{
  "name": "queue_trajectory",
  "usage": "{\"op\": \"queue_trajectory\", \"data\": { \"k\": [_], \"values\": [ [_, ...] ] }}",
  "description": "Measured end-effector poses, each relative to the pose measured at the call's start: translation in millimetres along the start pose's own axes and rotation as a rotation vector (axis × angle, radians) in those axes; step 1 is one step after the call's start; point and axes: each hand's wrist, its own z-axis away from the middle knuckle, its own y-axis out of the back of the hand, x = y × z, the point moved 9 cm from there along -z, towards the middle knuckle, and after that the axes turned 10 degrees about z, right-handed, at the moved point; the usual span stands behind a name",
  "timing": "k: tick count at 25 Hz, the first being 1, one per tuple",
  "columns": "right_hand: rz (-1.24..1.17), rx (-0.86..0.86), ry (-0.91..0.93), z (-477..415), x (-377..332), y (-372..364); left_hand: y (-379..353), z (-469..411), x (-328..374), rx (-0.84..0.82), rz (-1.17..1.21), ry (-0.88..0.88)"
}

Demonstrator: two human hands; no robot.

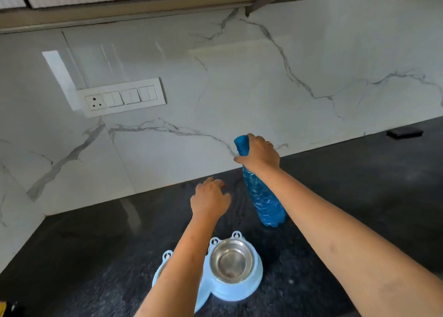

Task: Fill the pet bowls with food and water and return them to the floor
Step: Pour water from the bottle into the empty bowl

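A light blue double pet-bowl stand [242, 290] sits on the dark counter near the front edge. Its right steel bowl [232, 261] looks empty; the left bowl is mostly hidden under my left forearm. A blue plastic water bottle [263, 197] stands upright behind the stand, its cap on. My right hand [260, 155] grips the bottle's neck just below the cap. My left hand [211, 200] hovers over the counter to the left of the bottle, fingers loosely curved, holding nothing.
The dark granite counter [96, 245] meets a white marble backsplash [239, 89] with a switch and socket panel [122, 97] at the left. A flat black object [405, 133] lies at the far right by the wall. Something yellow and black shows at the bottom left corner.
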Motion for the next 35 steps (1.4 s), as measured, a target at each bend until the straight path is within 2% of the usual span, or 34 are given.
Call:
{"op": "queue_trajectory", "data": {
  "k": [8, 18, 21, 26, 30, 33, 35],
  "values": [
    [-0.304, -0.082, 0.051, -109.0, 3.3, -48.9, 5.6, -78.4, 13.7, 0.045, 0.032, 0.049],
    [-0.401, -0.188, 0.148, -203.1, -16.5, -87.4, -19.2, -126.5, 2.0, 0.048, 0.048, 0.118],
    [-0.415, -0.203, 0.186, -207.3, -20.1, -90.4, -35.8, -128.6, 8.4, 0.047, 0.088, 0.086],
    [-0.409, -0.252, 0.188, -201.7, -4.9, -105.8, -40.6, -122.7, 16.4, 0.154, 0.179, 0.015],
    [-0.37, -0.271, 0.074, -176.5, 27.0, -117.9, -46.2, -96.3, 11.0, 0.205, 0.232, 0.005],
    [-0.425, -0.335, -0.014, -139.5, 45.5, -132.3, -51.3, -58.4, -8.0, 0.216, 0.223, 0.038],
    [-0.474, -0.456, 0.002, -96.0, 43.0, -146.3, -47.9, -27.4, -36.9, 0.2, 0.197, 0.111]
  ]
}}
